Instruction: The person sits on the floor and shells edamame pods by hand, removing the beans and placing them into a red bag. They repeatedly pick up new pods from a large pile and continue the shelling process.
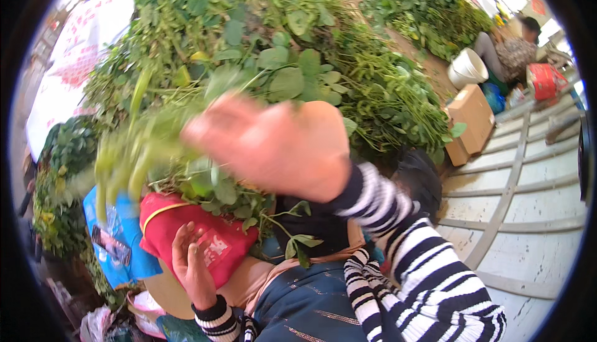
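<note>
My right hand (280, 146), blurred by motion, is raised over the leafy heap in front of me. It appears to grip a green bean stalk (135, 155) whose blurred pods trail off to the left; the fingers' exact hold is smeared. Below it, my left hand (193, 262) is held palm up with fingers apart and nothing in it. That hand is in front of a red cloth or bag (163, 220) with a yellow edge and white print, lying by my lap. A big heap of leafy bean plants (284, 81) with pods reaches close to my knees.
Left of the red cloth, a phone (111, 244) lies on a blue sheet (144, 262). White printed sacks (93, 29) stand beyond. On the right are a cardboard box (471, 118), a white bucket (468, 68), a seated person (515, 53) and a ribbed metal panel (536, 202).
</note>
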Demonstrator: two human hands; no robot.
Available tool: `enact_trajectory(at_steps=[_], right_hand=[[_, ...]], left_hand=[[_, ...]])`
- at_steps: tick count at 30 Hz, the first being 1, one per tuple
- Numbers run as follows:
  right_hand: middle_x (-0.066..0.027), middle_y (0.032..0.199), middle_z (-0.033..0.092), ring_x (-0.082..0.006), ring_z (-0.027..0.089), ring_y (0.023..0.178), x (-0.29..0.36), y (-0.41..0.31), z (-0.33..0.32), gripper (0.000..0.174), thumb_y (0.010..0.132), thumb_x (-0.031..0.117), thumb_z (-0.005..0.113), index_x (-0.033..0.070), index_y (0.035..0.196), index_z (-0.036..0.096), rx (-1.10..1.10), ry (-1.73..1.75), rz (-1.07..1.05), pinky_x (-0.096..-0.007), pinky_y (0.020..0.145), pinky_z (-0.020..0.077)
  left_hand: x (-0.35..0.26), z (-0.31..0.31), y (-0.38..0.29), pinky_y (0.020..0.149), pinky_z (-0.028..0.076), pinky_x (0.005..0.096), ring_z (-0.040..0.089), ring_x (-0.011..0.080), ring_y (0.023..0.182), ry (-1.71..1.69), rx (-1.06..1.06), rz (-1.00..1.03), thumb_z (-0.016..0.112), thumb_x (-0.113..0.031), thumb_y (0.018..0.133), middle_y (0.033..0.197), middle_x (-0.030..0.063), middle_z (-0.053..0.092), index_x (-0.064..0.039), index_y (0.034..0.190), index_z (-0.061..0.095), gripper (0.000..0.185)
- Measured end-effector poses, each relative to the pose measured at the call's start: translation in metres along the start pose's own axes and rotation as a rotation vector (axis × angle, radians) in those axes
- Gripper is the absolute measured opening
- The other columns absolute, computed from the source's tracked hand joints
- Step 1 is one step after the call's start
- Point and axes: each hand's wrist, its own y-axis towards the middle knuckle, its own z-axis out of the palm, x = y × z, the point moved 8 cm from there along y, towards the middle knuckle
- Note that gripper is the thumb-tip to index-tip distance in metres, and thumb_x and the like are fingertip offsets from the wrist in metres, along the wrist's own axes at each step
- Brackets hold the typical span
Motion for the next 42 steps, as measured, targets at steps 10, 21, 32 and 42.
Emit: enact_trajectory(at_steps=[10,21,32,42], right_hand=[[-0.0145,0.100,0.064,-0.0259,0.063,0.088,-0.262,-0.126,-0.165,0.027,0.088,0.014,0.058,0.003,0.112,0.059,-0.081,-0.831,0.533,-0.0346,0.076,0.0490],[-0.0179,0.093,0.065,-0.0294,0.065,0.082,-0.096,-0.026,0.101,0.019,0.086,0.011,0.056,0.000,0.102,0.060,0.298,0.319,0.279,-0.0345,0.072,0.0515],[-0.0138,0.091,0.064,-0.0327,0.063,0.085,-0.023,0.022,0.322,0.020,0.084,0.020,0.059,0.004,0.097,0.059,0.533,0.269,0.212,-0.0421,0.074,0.0502],[-0.0097,0.080,0.065,-0.0258,0.065,0.067,-0.051,0.029,0.270,0.019,0.092,0.025,0.052,0.007,0.095,0.059,0.416,0.153,0.226,-0.0361,0.060,0.0532]], left_hand=[[0.019,-0.034,0.022,0.072,0.048,0.0242,0.059,0.0128,0.084,-0.129,-0.068,-0.027,0.050,-0.009,0.094,0.096,0.0061,0.062,0.000,0.109,0.058,0.019],[0.046,-0.013,0.048,0.069,0.049,0.0245,0.059,0.0121,0.077,-0.111,0.031,-0.090,0.048,-0.007,0.094,0.092,0.0070,0.062,0.001,0.106,0.059,0.018],[0.066,-0.027,0.045,0.076,0.051,0.0269,0.060,0.0136,0.084,-0.163,0.123,-0.144,0.046,-0.006,0.095,0.095,0.0072,0.062,0.001,0.110,0.057,0.020],[0.064,-0.025,0.049,0.077,0.049,0.0253,0.060,0.0122,0.083,-0.110,0.106,-0.121,0.045,-0.004,0.095,0.093,0.0055,0.062,0.000,0.108,0.058,0.019]])
